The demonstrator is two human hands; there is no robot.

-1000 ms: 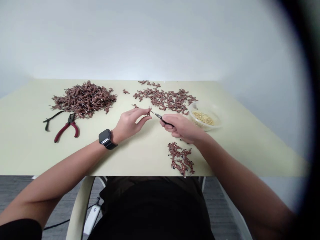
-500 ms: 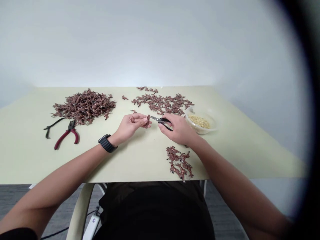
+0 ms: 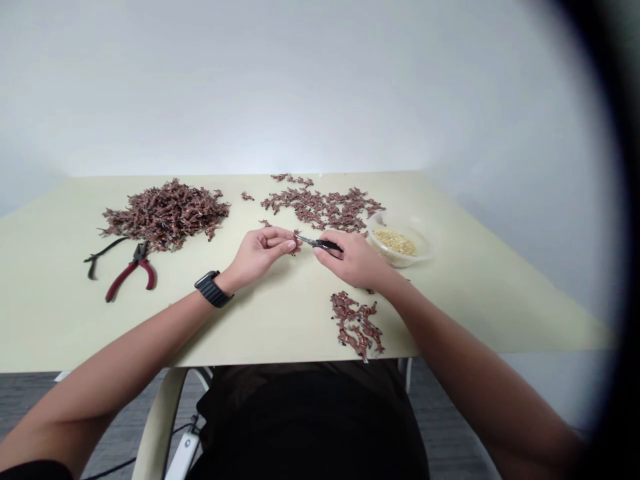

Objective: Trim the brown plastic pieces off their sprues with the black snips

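Between the thumb and fingers of my left hand [image 3: 267, 250] is a small brown animal figurine [image 3: 297, 234], mostly covered by the fingertips. My right hand [image 3: 350, 257] is wrapped round black-handled pliers [image 3: 325, 245]. Their narrow metal jaws point left and meet the figurine at my left fingertips; whether they grip it is too small to tell. Beyond my hands lies a spread of similar brown figurines [image 3: 330, 208]. A smaller group of figurines [image 3: 356, 327] lies near the front edge, below my right wrist.
A large heap of brown figurines [image 3: 167, 213] covers the back left. In front of it lie red-handled pliers [image 3: 133, 270] and a black tool [image 3: 103, 255]. A clear plastic bowl [image 3: 425, 243] at right holds small golden bits [image 3: 395, 243]. Single figurines [image 3: 247, 196] lie behind my left hand.
The handles of the pliers in my right hand have been squeezed closer together. The figurine stays at my left fingertips, and the whole view has shifted slightly.
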